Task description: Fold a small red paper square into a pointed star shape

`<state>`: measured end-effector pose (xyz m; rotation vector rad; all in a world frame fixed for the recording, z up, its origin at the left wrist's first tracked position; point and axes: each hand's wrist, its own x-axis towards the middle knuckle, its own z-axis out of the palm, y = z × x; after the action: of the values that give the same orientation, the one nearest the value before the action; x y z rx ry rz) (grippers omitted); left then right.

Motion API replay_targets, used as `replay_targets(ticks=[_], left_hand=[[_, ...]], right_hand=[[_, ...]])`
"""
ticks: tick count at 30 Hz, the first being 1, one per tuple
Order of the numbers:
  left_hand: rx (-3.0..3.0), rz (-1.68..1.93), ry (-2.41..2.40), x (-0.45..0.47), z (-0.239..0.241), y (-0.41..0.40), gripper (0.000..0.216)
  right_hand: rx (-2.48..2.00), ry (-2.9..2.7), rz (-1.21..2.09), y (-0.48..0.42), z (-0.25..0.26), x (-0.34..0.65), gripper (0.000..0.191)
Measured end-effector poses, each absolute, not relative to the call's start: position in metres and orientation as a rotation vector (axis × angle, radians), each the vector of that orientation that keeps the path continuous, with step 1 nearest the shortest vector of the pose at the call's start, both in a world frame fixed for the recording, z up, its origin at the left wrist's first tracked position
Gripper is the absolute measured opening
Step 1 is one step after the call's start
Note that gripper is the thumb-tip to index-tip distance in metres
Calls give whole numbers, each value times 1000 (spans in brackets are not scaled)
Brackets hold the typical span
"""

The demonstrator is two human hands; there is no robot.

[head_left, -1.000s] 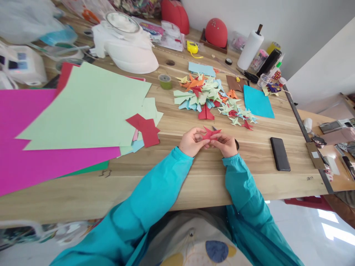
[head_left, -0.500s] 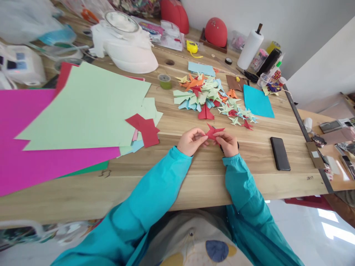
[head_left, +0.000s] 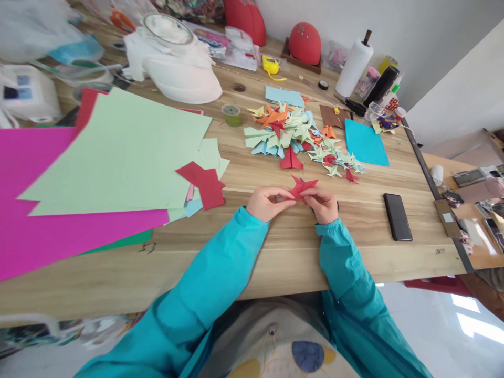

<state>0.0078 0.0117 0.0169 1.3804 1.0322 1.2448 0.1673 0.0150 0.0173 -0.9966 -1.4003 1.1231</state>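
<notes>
A red folded paper crane (head_left: 303,185) with pointed tips is held low over the wooden table between both hands. My left hand (head_left: 268,202) pinches its left side between thumb and fingers. On the other side, my right hand (head_left: 323,203) pinches its right part, fingers curled. Just beyond the hands lies a pile of folded paper pieces (head_left: 293,126) in pale green, orange, blue and red. A red folded paper plane (head_left: 292,158) rests at the near edge of that pile.
Left of my hands are red paper scraps (head_left: 211,188) and large pale green sheets (head_left: 118,157) over a magenta sheet (head_left: 35,236). A black phone (head_left: 397,217) and blue paper (head_left: 366,142) lie to the right. A green tape roll (head_left: 232,115) and a yellow tape measure (head_left: 270,64) stand farther back.
My left hand has shifted slightly left and its fingers have straightened along the red paper's edge. The right hand keeps its pinch, and the view has moved a little.
</notes>
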Motion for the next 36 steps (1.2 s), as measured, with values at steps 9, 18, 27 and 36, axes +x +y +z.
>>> replay_targets(ticks=[9,18,27,36], left_hand=[[1367,1262,1057,10,16,10,17],[1182,1185,1110,12,22,10,24],[1036,1160,1138,14,25,10,28],[1063,1167,1145,14,21,11,29]], right_hand=[[-994,-1342,1176,15,21,165,9],[-1007,-1297,1175,14,22,162,11],[-1094,-1357,1152,13,20,163,17],[-1084,-1393,1156,15,16,163,20]])
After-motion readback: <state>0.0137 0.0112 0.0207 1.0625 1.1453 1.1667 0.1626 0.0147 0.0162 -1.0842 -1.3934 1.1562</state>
